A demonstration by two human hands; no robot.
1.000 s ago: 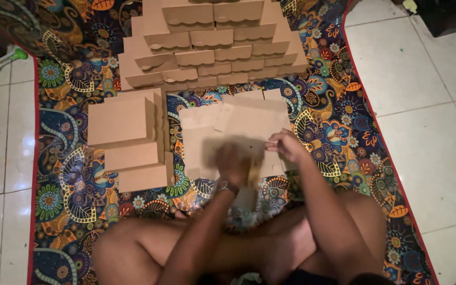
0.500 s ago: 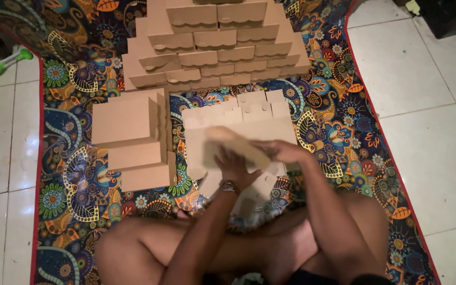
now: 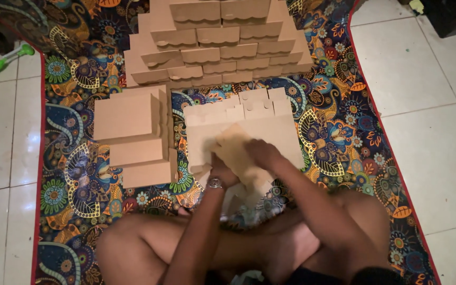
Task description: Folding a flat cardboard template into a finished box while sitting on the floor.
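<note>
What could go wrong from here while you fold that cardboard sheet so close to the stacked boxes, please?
The cardboard sheet is gripped by both the left hand and right hand over the flat stack; a hard fold might crease it wrongly or drag the blanks beneath out of line. The folded boxes at the left sit stepped and uneven, so an elbow swing could likely topple them.

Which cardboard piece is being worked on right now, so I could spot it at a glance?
On the patterned mat, between the pyramid of folded boxes and the person's crossed legs, lies a stack of flat sheets. The cardboard blank sits over its near edge, gripped by left hand and right hand. Unlike the others, it is lifted and tilted.
</note>
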